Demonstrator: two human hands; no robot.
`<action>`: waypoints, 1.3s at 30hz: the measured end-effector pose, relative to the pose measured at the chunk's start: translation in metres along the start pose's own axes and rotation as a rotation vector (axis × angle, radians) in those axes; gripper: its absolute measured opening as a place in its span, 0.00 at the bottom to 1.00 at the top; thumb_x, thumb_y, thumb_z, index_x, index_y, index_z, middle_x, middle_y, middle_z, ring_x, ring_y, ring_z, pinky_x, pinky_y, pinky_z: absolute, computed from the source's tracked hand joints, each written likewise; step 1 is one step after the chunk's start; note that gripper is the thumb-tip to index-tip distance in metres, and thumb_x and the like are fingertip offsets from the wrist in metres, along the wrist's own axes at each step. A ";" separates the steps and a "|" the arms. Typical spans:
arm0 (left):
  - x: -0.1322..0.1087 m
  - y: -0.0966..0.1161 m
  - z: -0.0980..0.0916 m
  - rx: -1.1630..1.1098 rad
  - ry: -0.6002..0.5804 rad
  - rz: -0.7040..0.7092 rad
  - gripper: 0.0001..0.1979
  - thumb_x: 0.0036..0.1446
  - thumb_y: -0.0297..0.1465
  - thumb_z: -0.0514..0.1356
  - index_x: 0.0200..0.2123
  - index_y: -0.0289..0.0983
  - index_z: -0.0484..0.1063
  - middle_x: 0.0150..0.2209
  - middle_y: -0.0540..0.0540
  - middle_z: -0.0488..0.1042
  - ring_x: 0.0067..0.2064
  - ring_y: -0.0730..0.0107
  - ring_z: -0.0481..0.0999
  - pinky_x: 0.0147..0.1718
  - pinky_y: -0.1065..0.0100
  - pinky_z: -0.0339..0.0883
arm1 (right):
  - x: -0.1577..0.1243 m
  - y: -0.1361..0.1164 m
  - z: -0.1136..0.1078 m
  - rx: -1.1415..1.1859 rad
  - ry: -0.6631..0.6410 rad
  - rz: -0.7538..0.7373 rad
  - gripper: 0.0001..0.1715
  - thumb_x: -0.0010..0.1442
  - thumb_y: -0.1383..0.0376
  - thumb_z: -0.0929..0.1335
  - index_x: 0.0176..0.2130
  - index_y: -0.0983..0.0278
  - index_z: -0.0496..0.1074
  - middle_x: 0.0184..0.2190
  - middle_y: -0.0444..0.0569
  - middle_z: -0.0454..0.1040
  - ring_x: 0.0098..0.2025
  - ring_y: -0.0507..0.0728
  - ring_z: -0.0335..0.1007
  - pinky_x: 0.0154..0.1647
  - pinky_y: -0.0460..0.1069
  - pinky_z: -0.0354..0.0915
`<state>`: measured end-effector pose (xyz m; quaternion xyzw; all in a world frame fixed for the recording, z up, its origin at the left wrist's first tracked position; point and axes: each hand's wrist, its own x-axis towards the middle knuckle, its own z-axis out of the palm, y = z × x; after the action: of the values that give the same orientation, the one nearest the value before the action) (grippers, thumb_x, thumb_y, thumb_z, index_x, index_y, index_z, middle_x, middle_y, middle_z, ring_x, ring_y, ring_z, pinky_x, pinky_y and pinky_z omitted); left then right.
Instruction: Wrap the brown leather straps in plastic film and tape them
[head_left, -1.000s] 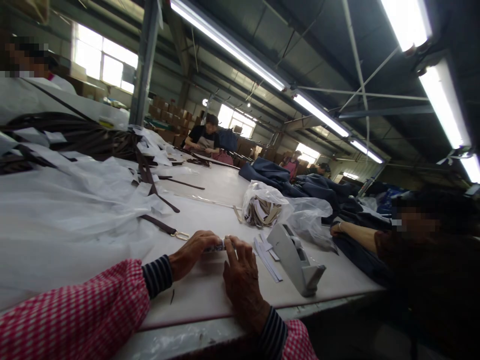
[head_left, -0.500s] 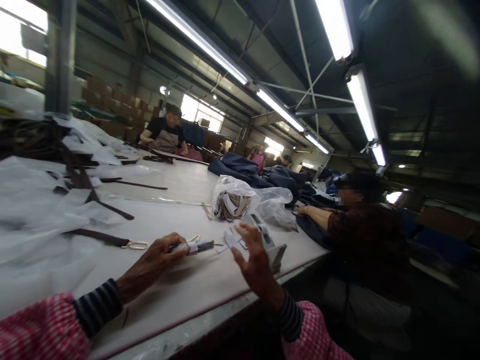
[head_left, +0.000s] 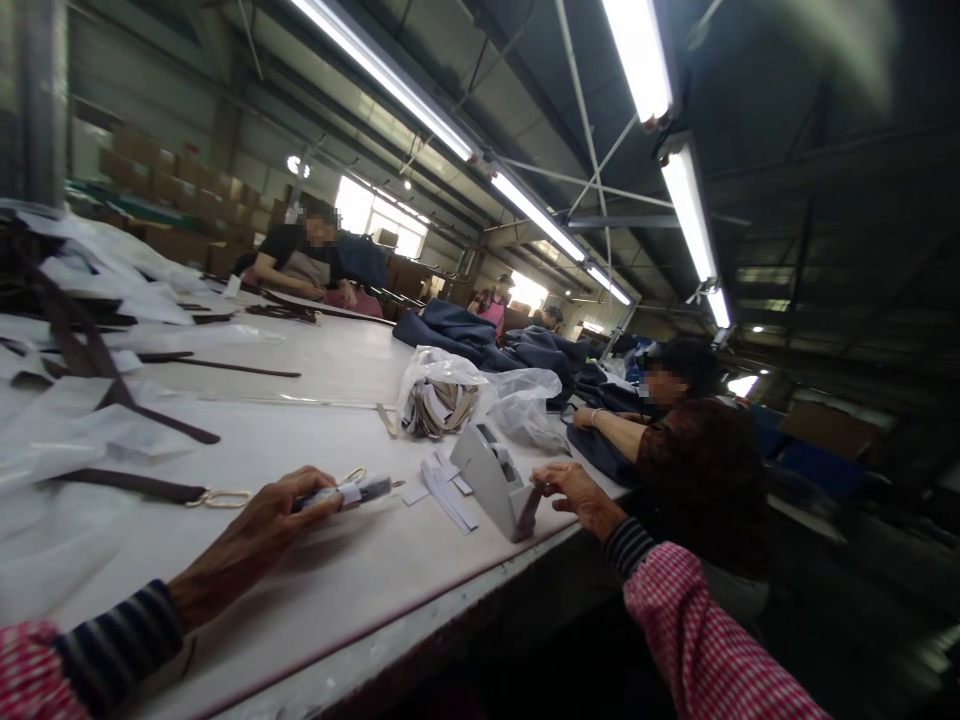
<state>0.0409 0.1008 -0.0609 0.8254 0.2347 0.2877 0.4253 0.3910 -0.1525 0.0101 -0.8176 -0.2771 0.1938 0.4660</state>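
White paper bits wrap a small dark thing (head_left: 341,492), and the fingers hide most of it, so it is hard to tell what it is. The left hand (head_left: 255,530) curls shut around it. The open right hand (head_left: 577,497) is just beside a gray tape dispenser (head_left: 491,478). Both rest over a white table (head_left: 225,570) with a brown strap (head_left: 127,487) on it. Farther off, a co-worker (head_left: 675,430) sits, and cardboard boxes (head_left: 172,180) stand in stacks.
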 end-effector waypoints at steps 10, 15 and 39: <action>0.004 0.000 -0.006 -0.037 0.032 -0.051 0.23 0.60 0.54 0.56 0.38 0.40 0.76 0.36 0.49 0.77 0.41 0.55 0.74 0.40 0.64 0.62 | 0.009 0.002 0.005 0.164 0.107 0.050 0.10 0.39 0.62 0.75 0.25 0.64 0.74 0.23 0.42 0.70 0.32 0.54 0.62 0.36 0.51 0.57; 0.003 0.006 -0.007 -0.064 0.033 -0.054 0.23 0.60 0.53 0.57 0.38 0.40 0.76 0.37 0.49 0.77 0.41 0.56 0.74 0.40 0.64 0.61 | -0.007 0.013 0.014 0.354 0.187 -0.027 0.15 0.39 0.59 0.76 0.27 0.63 0.74 0.31 0.46 0.75 0.37 0.56 0.68 0.37 0.50 0.63; 0.004 0.036 -0.006 -0.260 0.155 0.012 0.14 0.59 0.43 0.59 0.32 0.37 0.74 0.30 0.51 0.69 0.36 0.62 0.67 0.36 0.64 0.59 | -0.061 0.030 0.053 0.208 0.113 -0.219 0.23 0.43 0.48 0.78 0.24 0.62 0.71 0.17 0.43 0.68 0.18 0.51 0.58 0.19 0.47 0.55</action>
<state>0.0454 0.0881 -0.0272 0.7402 0.2226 0.3809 0.5074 0.3212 -0.1690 -0.0390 -0.7394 -0.3164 0.1230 0.5814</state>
